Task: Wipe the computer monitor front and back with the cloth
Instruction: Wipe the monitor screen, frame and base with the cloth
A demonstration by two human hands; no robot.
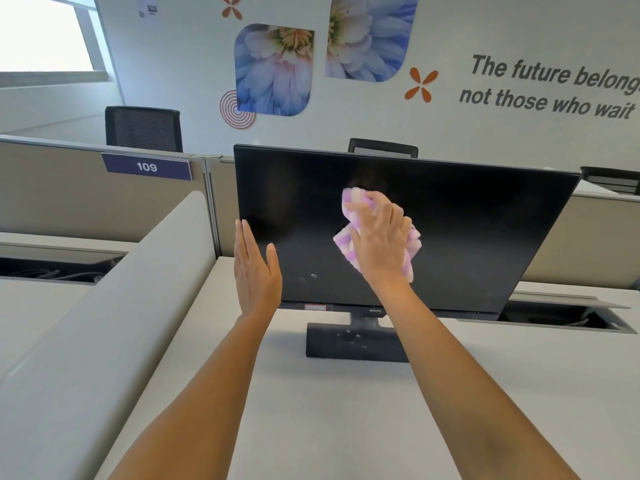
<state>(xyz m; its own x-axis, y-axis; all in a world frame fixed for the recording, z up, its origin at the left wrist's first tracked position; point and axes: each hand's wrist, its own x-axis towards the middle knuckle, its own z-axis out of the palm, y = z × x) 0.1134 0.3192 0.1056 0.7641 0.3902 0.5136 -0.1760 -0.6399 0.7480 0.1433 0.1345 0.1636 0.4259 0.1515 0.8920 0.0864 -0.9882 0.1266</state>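
A black computer monitor (467, 230) stands on a dark rectangular base (349, 341) on the desk, its dark screen facing me and tilted back. My right hand (381, 240) presses a pink-and-white checked cloth (349, 199) flat against the middle of the screen, fingers pointing up and left. My left hand (254, 268) rests with straight fingers against the monitor's left edge, thumb on the front of the screen. A few small smudges show on the lower left of the screen. The back of the monitor is hidden.
The light grey desk (311, 410) runs toward me. A padded divider (104, 323) lies along the left, and a partition with a "109" sign (147, 167) stands behind. An open cable tray (561, 315) sits at the right. Black chairs (143, 128) stand beyond the partition.
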